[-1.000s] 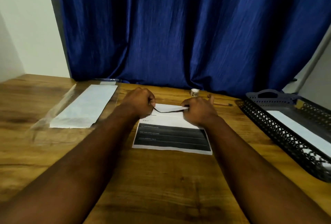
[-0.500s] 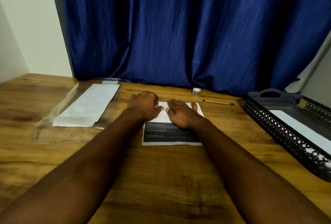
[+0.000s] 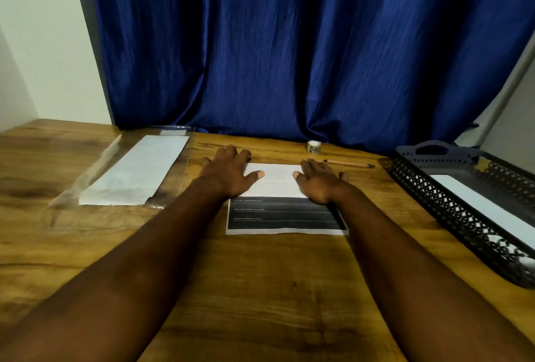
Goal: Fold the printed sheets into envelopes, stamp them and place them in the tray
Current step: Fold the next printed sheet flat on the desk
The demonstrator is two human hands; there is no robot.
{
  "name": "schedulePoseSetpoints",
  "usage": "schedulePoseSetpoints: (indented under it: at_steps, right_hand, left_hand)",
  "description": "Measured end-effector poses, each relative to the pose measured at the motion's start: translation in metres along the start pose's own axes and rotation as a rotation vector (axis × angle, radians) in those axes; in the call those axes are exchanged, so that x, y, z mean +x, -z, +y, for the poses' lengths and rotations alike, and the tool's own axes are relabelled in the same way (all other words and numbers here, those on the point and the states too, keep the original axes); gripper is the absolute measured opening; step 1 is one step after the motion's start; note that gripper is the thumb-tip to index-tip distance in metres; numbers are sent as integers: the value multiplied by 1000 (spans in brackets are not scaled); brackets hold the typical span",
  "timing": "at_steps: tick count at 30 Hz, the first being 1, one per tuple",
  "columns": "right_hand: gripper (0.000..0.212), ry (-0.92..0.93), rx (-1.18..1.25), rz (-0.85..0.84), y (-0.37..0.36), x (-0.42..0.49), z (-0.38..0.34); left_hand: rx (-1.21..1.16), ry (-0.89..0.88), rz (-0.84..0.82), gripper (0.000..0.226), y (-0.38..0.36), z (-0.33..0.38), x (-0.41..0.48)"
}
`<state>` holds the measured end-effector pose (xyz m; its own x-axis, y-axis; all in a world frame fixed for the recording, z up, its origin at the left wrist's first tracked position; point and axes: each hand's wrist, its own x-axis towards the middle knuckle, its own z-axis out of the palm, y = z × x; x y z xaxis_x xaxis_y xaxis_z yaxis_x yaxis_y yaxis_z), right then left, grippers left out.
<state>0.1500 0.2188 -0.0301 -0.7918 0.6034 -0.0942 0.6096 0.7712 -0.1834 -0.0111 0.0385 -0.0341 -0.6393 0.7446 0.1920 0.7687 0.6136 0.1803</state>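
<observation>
A printed sheet [image 3: 285, 215] lies on the wooden table in front of me, its far part folded over so the white back faces up above a dark printed band. My left hand [image 3: 228, 172] lies flat with spread fingers on the fold's left end. My right hand [image 3: 320, 179] presses flat on the fold's right end. A stack of white envelopes [image 3: 136, 170] inside a clear plastic sleeve lies to the left. The dark mesh tray [image 3: 451, 211] stands at the right with a white envelope [image 3: 489, 208] inside. A small round stamp [image 3: 313, 147] sits near the curtain.
A pencil [image 3: 348, 163] lies between the stamp and the tray, just beyond my right hand. A blue curtain [image 3: 289, 43] hangs along the table's far edge. Bare wooden tabletop [image 3: 275, 289] stretches between my forearms.
Both hands pinched the sheet's far edge, brought it toward me and laid it down. They have since flattened and slid apart along the fold toward its two ends.
</observation>
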Motion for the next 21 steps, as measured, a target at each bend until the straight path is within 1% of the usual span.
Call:
schedulePoseSetpoints:
  at_steps: [4, 8, 10, 13, 14, 17, 19, 21]
  right_hand:
    - [67, -2, 23, 24, 1, -3, -2]
    - [68, 3, 62, 107, -4, 1, -2]
    - [71, 6, 102, 174, -5, 2, -3]
    - [81, 30, 152, 252, -3, -3, -5]
    - [85, 50, 158, 278, -2, -4, -5]
    - [93, 140, 133, 394, 4, -9, -6]
    - [83, 199, 53, 510, 9, -8, -5]
    - [61, 246, -26, 626, 12, -5, -4]
  left_hand:
    - [-61, -30, -15, 77, -1, -4, 2]
    - [-142, -57, 35, 74, 0, -3, 4]
    - [-200, -75, 63, 66, 0, -3, 4]
    - [-316, -119, 127, 43, 4, -1, 1]
    - [-375, -135, 166, 39, 5, 1, -1]
    - [-503, -165, 264, 38, 13, 7, -7]
    - [-494, -179, 299, 33, 17, 9, -9]
    - [-499, -171, 327, 25, 21, 9, -10]
